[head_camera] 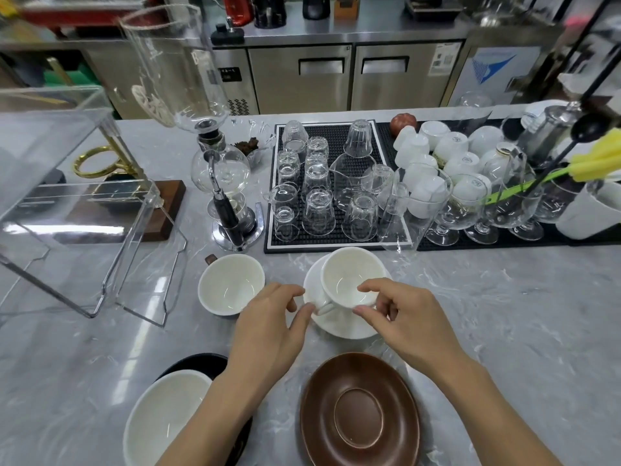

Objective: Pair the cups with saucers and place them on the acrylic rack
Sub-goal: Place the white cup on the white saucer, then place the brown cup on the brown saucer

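A white cup [349, 277] sits on a white saucer [339, 326] at the middle of the grey counter [504, 314]. The right hand [403, 319] pinches its near rim; the left hand [272, 322] has its fingers at the handle and the saucer's left edge. To the left stands another cup [230, 284]. Nearer lie a brown saucer [359, 412] and a third cup on a black saucer [198, 361]. The clear rack [84, 196] stands far left.

a glass siphon coffee maker [224, 183] stands left of a black rubber mat [339, 245] crowded with upturned clear glasses [317, 190], with stemmed glasses [468, 210] and a yellow brush [594, 159] further right.
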{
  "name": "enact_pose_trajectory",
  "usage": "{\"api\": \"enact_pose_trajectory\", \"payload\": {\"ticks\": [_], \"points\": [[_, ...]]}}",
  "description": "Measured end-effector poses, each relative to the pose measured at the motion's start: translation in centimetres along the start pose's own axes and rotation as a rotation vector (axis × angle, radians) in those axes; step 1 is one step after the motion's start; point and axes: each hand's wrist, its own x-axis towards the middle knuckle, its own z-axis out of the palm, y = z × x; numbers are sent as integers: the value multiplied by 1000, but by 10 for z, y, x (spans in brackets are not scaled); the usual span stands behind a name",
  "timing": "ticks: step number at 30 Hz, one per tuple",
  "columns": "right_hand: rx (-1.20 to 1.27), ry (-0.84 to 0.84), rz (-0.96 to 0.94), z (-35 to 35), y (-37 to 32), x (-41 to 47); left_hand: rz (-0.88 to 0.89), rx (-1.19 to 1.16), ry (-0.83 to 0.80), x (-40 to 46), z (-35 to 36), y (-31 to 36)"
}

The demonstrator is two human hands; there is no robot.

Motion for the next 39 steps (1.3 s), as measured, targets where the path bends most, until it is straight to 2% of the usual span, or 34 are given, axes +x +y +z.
{"api": "enact_pose_trajectory", "payload": {"ticks": [4,10,16,23,35,39], "points": [[6,13,-59,6,-19,10,-23,-64,76,-4,-20,-5],[44,-5,-143,32,-56,28,-170,-59,206,-3,-51,-32],[66,-15,-171,59,-84,45,-247,-46,220,-2,-72,-67],[30,-74,-28,85,-95,62,-343,-50,157,5,-79,-95],[-162,-321,194,124,-105,79,-403,-30,2,20,-73,-117],[-166,-328,250,131,-106,79,-417,-32,-74,23,-71,-118]]}}
